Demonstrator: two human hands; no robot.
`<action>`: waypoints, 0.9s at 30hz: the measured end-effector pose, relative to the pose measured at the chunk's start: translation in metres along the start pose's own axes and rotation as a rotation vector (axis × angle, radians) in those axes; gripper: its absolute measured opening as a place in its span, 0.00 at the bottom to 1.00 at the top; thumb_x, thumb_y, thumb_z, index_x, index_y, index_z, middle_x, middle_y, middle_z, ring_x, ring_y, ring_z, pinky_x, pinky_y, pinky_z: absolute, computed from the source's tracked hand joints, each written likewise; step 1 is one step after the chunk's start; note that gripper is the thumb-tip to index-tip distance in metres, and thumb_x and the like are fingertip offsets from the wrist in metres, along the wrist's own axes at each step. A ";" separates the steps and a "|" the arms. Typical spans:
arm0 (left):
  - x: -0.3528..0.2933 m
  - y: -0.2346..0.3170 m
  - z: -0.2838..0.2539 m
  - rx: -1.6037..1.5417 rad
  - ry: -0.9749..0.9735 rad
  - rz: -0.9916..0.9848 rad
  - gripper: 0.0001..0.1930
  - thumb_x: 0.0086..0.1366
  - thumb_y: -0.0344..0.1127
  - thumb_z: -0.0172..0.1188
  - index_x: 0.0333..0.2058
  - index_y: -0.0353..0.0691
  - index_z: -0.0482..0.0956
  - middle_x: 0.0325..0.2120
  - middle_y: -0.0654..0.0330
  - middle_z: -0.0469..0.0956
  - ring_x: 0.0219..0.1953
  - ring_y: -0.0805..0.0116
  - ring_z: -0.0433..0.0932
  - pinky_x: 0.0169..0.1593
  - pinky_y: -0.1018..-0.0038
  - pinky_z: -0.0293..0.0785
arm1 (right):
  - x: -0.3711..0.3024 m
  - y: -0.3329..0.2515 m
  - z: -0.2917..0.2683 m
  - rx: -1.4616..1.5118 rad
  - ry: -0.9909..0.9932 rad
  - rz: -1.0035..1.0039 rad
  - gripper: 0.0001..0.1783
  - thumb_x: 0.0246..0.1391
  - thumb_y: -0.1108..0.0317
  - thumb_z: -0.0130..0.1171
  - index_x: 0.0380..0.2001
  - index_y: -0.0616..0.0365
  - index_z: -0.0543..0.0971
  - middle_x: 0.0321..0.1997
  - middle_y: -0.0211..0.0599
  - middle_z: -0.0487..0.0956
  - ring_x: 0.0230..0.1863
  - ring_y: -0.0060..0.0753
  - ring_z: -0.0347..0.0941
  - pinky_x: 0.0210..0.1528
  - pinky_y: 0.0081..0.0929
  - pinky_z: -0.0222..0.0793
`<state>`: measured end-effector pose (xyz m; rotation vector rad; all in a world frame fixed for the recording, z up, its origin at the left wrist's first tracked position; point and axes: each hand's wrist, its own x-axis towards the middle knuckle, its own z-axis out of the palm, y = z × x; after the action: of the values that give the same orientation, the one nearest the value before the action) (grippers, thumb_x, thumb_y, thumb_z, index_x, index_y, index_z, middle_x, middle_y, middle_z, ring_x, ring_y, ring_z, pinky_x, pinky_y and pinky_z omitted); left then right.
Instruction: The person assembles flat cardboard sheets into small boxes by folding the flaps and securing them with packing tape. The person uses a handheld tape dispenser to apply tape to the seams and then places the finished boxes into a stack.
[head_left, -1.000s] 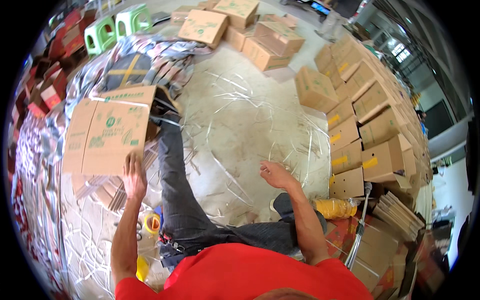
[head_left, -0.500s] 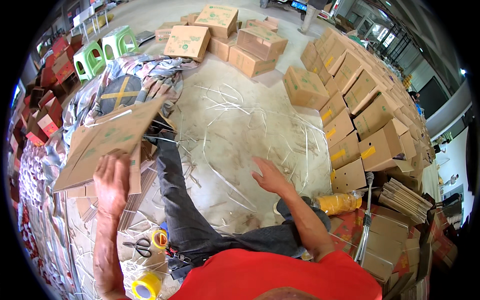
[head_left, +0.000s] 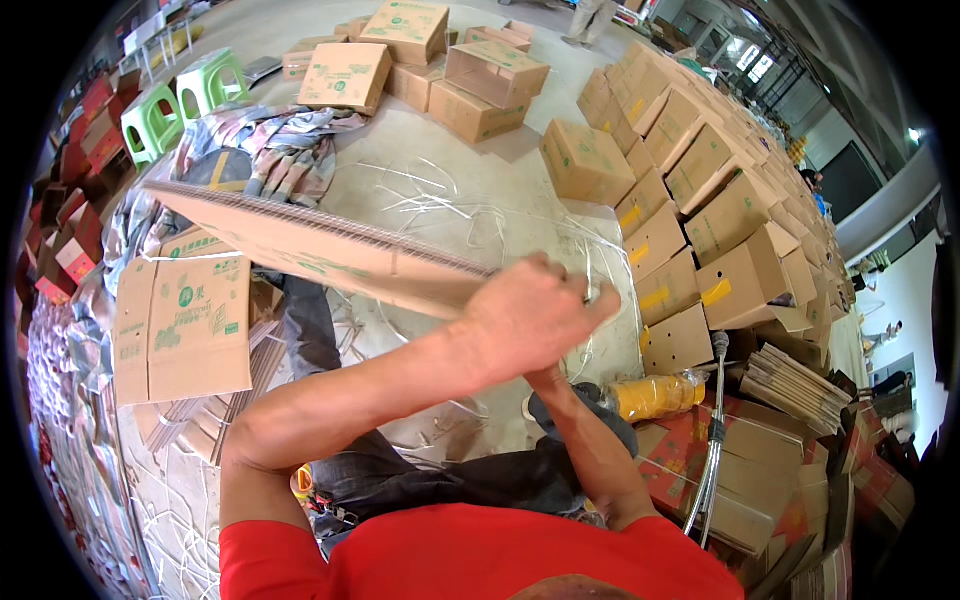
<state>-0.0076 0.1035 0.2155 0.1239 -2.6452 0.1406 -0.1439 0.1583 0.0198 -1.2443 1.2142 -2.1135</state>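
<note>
My left arm crosses in front of me, and my left hand (head_left: 525, 310) is closed at the right end of a flattened cardboard carton (head_left: 330, 245). The carton is raised and tilted, its corrugated edge upward and its printed side partly showing. My right forearm (head_left: 590, 440) rises to the same spot; my right hand is mostly hidden behind the left, so its grip does not show. Below and left of the raised carton, another flattened carton (head_left: 190, 325) with green print lies on a stack of folded cardboard, a white strap across its top.
Open cartons (head_left: 690, 220) form a tall stack at right. Several boxes (head_left: 475, 110) stand at the far side. Green stools (head_left: 210, 82) and a crumpled cloth (head_left: 290, 140) are at left. White straps (head_left: 420, 200) litter the floor. A yellow roll (head_left: 655, 397) and metal pole (head_left: 716, 430) are near right.
My left hand has swung from the left stack across to the right, and a flattened carton has come up off the stack. My right hand, earlier open over the floor, is now behind the left.
</note>
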 end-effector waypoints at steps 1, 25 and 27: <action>0.002 -0.008 -0.002 0.009 0.044 -0.027 0.23 0.59 0.34 0.62 0.54 0.37 0.77 0.33 0.56 0.79 0.37 0.52 0.83 0.41 0.60 0.80 | 0.007 0.004 -0.014 -0.036 0.031 0.008 0.31 0.66 0.58 0.64 0.65 0.67 0.71 0.61 0.45 0.77 0.61 0.35 0.73 0.63 0.33 0.68; -0.193 -0.039 0.060 -0.519 -0.426 -0.477 0.11 0.66 0.36 0.65 0.42 0.38 0.76 0.29 0.46 0.79 0.37 0.39 0.81 0.40 0.49 0.74 | 0.015 0.047 -0.140 -0.162 0.456 0.363 0.43 0.74 0.37 0.46 0.75 0.62 0.60 0.76 0.40 0.63 0.76 0.36 0.55 0.79 0.37 0.45; -0.196 -0.036 0.063 -0.543 -0.491 -0.479 0.12 0.66 0.37 0.65 0.42 0.38 0.76 0.31 0.45 0.80 0.38 0.38 0.81 0.41 0.48 0.74 | 0.009 0.050 -0.142 -0.305 0.460 0.456 0.45 0.73 0.38 0.49 0.76 0.63 0.56 0.77 0.44 0.61 0.77 0.37 0.55 0.78 0.38 0.49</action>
<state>0.1399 0.0724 0.0701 0.6672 -2.9197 -0.8558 -0.2733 0.1930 -0.0497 -0.5049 1.8647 -1.9620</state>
